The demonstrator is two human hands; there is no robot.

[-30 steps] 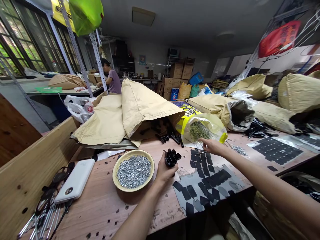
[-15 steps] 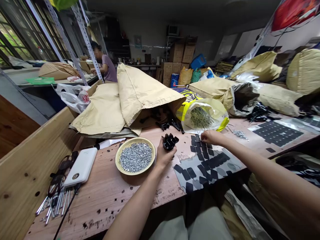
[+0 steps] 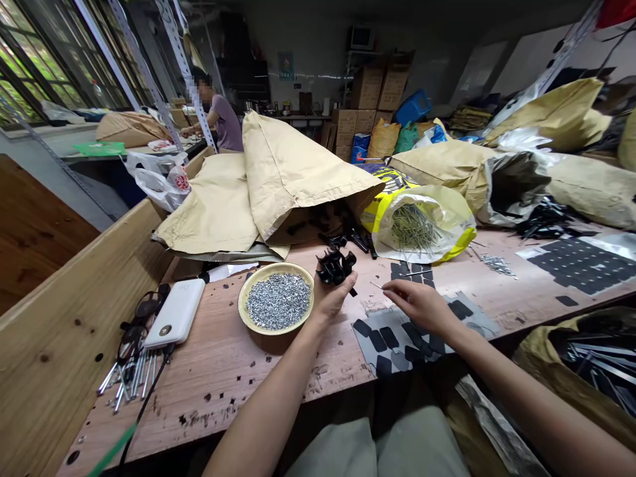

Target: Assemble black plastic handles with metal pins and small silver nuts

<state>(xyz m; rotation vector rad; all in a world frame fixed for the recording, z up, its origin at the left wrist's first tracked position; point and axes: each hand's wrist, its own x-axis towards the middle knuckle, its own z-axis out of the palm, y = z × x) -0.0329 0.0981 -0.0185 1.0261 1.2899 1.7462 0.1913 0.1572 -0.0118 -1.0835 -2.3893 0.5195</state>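
Observation:
My left hand (image 3: pixel 332 301) is closed around a bunch of black plastic parts (image 3: pixel 338 266), held just right of a bowl (image 3: pixel 242 317) full of small silvery nuts (image 3: pixel 278 301). My right hand (image 3: pixel 421 305) pinches a thin metal rod (image 3: pixel 376 285) that points left towards the black parts, apart from them. Under the right hand lies a grey sheet (image 3: pixel 365 351) with black rounded pads (image 3: pixel 389 337). Another thin rod (image 3: pixel 416 272) rests on pads behind that hand. A yellow and white bag (image 3: pixel 380 232), its mouth facing me, holds many thin metal rods (image 3: pixel 412 228).
Large tan paper sacks (image 3: pixel 298 165) stand at the back, one spilling black parts. On the left are a white power bank (image 3: pixel 175 313), sunglasses (image 3: pixel 130 341) and metal rods (image 3: pixel 119 391) beside a wooden board (image 3: pixel 74 311). Short metal pieces (image 3: pixel 497 264) lie at right. A person (image 3: pixel 227 126) sits beyond.
My right hand has come from the bag's mouth back towards me and now pinches a thin rod near my left hand. The black parts in my left hand have turned. The view has shifted rightward.

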